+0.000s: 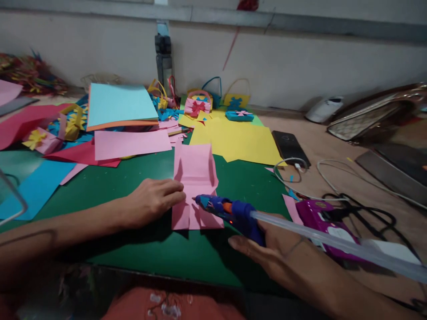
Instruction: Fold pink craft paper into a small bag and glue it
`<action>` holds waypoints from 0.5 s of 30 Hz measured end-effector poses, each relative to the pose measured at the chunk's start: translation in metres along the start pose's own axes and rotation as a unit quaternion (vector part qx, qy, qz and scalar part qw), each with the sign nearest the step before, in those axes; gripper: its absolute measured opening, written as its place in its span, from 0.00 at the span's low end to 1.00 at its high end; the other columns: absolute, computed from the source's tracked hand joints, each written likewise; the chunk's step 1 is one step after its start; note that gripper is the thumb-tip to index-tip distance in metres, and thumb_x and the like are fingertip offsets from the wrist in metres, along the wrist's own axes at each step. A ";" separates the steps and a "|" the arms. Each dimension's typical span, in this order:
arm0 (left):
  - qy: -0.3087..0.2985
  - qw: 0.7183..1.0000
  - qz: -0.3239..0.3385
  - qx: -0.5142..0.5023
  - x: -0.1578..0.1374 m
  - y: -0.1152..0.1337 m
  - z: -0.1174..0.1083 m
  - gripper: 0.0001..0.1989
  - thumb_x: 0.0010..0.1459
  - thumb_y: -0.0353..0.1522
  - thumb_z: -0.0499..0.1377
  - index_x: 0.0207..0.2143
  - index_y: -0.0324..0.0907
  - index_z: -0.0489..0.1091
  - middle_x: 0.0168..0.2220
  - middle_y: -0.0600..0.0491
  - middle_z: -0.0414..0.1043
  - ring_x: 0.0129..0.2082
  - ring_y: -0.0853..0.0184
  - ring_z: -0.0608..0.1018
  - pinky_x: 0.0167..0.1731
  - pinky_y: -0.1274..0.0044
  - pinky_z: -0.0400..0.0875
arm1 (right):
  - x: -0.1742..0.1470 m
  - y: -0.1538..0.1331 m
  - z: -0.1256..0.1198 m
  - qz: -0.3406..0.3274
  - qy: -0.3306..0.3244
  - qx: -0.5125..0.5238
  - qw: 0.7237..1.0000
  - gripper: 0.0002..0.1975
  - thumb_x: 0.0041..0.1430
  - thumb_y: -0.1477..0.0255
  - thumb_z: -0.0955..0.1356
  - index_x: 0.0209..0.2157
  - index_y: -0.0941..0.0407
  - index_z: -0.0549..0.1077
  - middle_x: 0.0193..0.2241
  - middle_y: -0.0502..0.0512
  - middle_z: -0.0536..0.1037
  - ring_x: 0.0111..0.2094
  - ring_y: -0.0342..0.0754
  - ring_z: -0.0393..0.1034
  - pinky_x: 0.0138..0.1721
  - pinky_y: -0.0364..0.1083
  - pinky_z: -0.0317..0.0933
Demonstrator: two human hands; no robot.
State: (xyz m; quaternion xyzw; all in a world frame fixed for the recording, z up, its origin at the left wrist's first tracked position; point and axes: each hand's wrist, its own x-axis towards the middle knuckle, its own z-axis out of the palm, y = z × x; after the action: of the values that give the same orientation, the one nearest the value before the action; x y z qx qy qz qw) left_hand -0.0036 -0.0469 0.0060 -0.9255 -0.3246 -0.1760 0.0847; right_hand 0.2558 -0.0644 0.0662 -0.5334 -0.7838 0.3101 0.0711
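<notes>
A piece of pink folded paper (pixel 196 166), with creased sides and cut flaps at its near end, lies in front of me. My left hand (pixel 158 198) is closed at its left edge, the fingertips on the paper. Around the handle of a blue hot glue gun (pixel 240 213) my right hand (pixel 267 244) is wrapped. The gun's tip points left, just over the paper's near part, and I cannot tell whether it touches. From the gun's back a long clear glue stick (pixel 307 233) runs to the right, and a small red light shows on its body.
The green board (pixel 143 253) carries yellow sheets (pixel 236 138), a light-blue paper stack (pixel 122 104) and a pink strip (pixel 133 144). Small paper bags with bows (pixel 198 106) stand behind. To the right are a phone (pixel 291 146), white cable and purple power strip (pixel 328 224).
</notes>
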 end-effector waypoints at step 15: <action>-0.046 0.998 0.047 -0.022 0.003 -0.002 -0.007 0.13 0.61 0.24 0.43 0.35 0.37 0.67 0.37 0.45 0.70 0.31 0.68 0.72 0.29 0.77 0.69 | 0.009 -0.012 -0.004 0.057 -0.073 -0.060 0.994 0.13 0.49 0.63 0.66 0.34 0.55 0.73 0.29 0.58 0.77 0.27 0.52 0.70 0.28 0.47 0.62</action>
State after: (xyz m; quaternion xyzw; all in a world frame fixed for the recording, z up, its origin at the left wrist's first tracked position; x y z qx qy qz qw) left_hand -0.0044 -0.0455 0.0142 -0.9487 -0.2798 -0.1360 0.0572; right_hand 0.2439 -0.0574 0.0738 -0.5564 -0.7723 0.3043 -0.0365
